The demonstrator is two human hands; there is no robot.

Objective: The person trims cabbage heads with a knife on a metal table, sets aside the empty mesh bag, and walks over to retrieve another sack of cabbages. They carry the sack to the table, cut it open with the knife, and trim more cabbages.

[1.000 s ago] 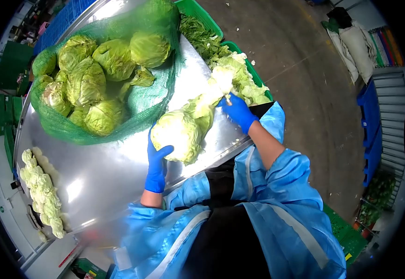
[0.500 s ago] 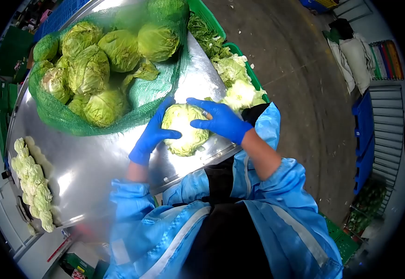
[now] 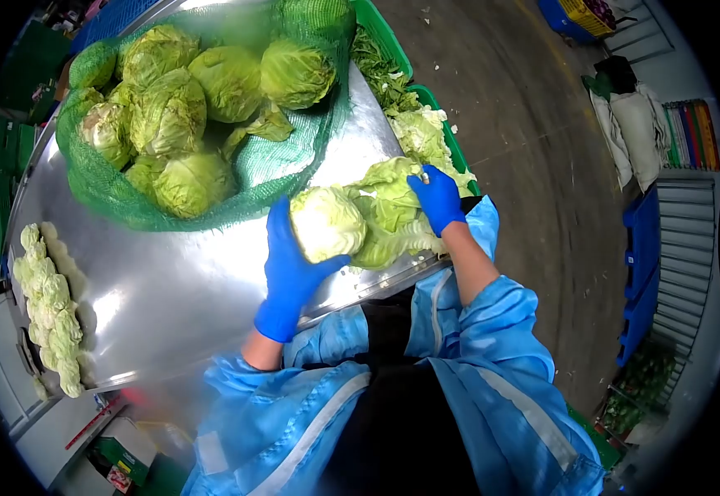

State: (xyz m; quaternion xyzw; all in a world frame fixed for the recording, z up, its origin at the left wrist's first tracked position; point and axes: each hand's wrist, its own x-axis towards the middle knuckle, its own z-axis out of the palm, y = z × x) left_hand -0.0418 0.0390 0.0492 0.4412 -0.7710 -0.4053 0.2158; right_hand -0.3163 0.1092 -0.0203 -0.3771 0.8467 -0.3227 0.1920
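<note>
A pale green lettuce head (image 3: 327, 221) sits near the table's front edge. Along its left side lies my left hand (image 3: 292, 263) in a blue glove, fingers against the head and thumb across its lower side, holding it. My right hand (image 3: 440, 200), also gloved, is closed on loose outer lettuce leaves (image 3: 391, 197) at the head's right. These leaves spread out beside the head; whether they are still joined to it I cannot tell. Further back, several untrimmed lettuce heads (image 3: 168, 112) lie in an open green mesh bag (image 3: 273, 169).
On the metal table (image 3: 157, 289), several small pale trimmed heads (image 3: 50, 310) stand in a row along the left edge. Green crates (image 3: 451, 136) with discarded leaves (image 3: 422, 132) adjoin the table's right side. Concrete floor (image 3: 533, 207) lies beyond.
My right hand has moved right, away from the head, drawing outer leaves out with it. My left hand has shifted lower round the head's left side.
</note>
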